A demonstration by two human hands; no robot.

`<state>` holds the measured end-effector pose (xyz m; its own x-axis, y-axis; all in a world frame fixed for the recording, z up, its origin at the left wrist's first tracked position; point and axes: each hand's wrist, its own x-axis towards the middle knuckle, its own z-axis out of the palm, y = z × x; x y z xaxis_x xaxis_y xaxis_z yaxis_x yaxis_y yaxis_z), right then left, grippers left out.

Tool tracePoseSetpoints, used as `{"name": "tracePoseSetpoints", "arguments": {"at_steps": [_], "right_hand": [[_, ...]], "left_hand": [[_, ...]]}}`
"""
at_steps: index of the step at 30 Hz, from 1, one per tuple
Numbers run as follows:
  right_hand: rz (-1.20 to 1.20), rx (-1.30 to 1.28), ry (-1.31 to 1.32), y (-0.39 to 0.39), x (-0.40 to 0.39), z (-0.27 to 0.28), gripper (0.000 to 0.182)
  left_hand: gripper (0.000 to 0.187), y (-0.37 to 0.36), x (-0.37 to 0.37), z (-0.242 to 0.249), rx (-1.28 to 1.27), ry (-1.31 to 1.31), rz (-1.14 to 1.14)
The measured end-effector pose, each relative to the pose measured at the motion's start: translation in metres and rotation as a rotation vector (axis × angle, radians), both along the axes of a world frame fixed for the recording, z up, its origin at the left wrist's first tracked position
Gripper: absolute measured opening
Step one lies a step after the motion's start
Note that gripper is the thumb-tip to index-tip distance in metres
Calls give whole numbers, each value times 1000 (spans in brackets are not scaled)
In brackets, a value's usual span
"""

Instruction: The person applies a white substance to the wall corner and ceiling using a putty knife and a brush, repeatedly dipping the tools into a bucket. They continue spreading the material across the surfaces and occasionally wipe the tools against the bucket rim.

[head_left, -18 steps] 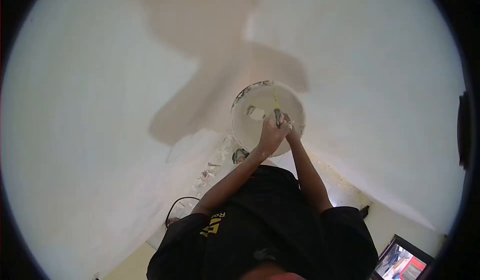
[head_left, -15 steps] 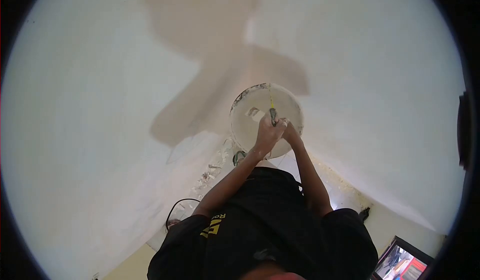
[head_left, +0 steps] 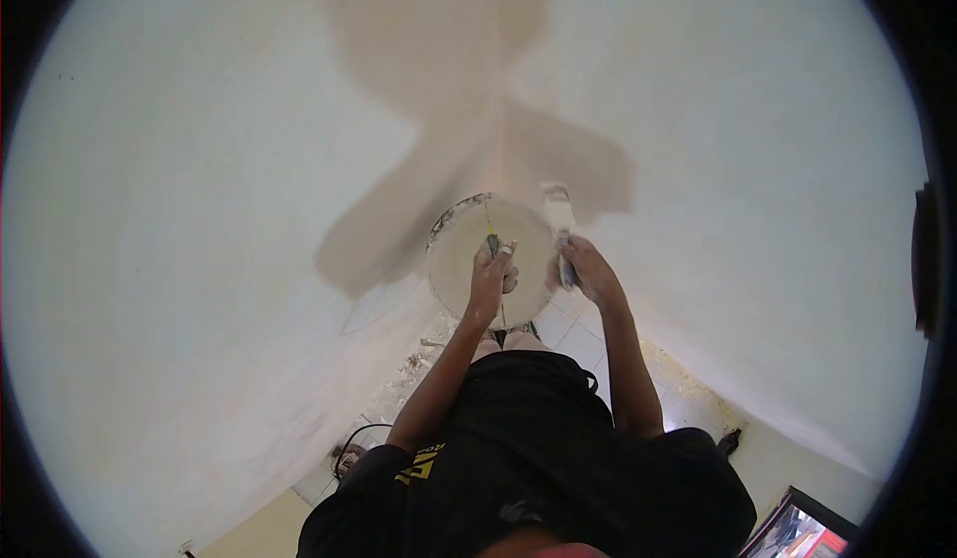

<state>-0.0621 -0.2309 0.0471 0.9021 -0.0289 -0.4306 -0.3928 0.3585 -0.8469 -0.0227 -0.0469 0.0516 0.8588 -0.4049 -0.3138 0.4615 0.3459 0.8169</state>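
My left hand (head_left: 492, 277) is closed round the dark grip of a wire bail with a yellow stretch near the far rim. The bail spans a round bucket (head_left: 461, 304) of smooth, off-white material, its rim crusted with dark and pale residue. To the right, my right hand (head_left: 588, 267) is wrapped around the dark handle of a flat tool (head_left: 560, 209). Its pale head widens towards the end, has a greyish patch at the tip, and points up at the wall corner; whether it is a brush or a scraper, I cannot tell.
Two pale walls (head_left: 199, 179) meet in a corner ahead, with brownish shadows across them. Below, flakes of debris (head_left: 411, 367) lie along the tiled floor (head_left: 578, 347). A black cable (head_left: 349, 440) curves at lower left. A dark-framed screen-like panel (head_left: 802, 528) stands at lower right.
My right hand has lifted the flat tool from over the bucket to its right side, head upwards. My left hand and the bucket have shifted left and a little towards me.
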Motion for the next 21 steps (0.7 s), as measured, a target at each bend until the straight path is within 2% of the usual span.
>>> {"name": "tracePoseSetpoints", "arguments": {"at_steps": [4, 7, 10, 11, 14, 17, 18, 21], "right_hand": [[-179, 212, -107, -17, 91, -44, 21], [-311, 284, -29, -29, 149, -47, 21], [-415, 319, -79, -28, 192, -31, 19], [-407, 317, -80, -28, 205, -21, 19], [-522, 277, -144, -18, 239, 57, 20], [-573, 304, -269, -5, 240, 135, 20], [-554, 231, -282, 5, 234, 161, 18], [-552, 67, -379, 25, 222, 170, 17]], "left_hand": [[16, -19, 2, -5, 14, 16, 51], [12, -37, 4, -3, 51, 32, 87], [9, -43, 10, -1, 42, 44, 127], [8, -44, 12, 2, 38, 55, 148], [10, -34, 20, 32, 15, 59, 132], [11, -29, 24, 43, -64, 29, 158], [11, -26, 25, 48, -67, 28, 149], [14, -19, 29, 55, -72, 60, 119]]}}
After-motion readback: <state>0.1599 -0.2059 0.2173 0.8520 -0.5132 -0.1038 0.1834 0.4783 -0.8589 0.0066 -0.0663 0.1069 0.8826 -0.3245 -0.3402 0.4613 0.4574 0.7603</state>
